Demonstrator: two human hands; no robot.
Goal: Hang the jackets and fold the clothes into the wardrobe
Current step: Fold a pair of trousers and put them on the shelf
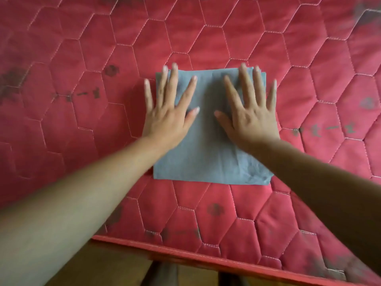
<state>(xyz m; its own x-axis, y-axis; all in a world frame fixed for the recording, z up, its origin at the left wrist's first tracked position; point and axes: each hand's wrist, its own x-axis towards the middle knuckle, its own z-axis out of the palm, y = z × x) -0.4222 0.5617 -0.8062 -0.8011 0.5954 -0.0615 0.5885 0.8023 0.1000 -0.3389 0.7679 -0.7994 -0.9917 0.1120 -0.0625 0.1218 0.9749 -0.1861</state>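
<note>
Stained red quilted mattress (268, 48); grey cloth (206, 145) under left hand (167, 118) and right hand (253, 120), fingers (174, 79) wide.

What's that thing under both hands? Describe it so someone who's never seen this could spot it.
A red quilted mattress with hexagon stitching fills the view. Near its middle lies a folded grey cloth, with the left hand and right hand pressed flat on it. It is the only plain grey thing on the red.

Red mattress (268, 38) under me
Hexagon quilting, pale stitching, dark smudges (111, 70) (print or stains, I can't tell); a piped edge (206, 259) nearest me, brown wood (99, 265) below.
</note>
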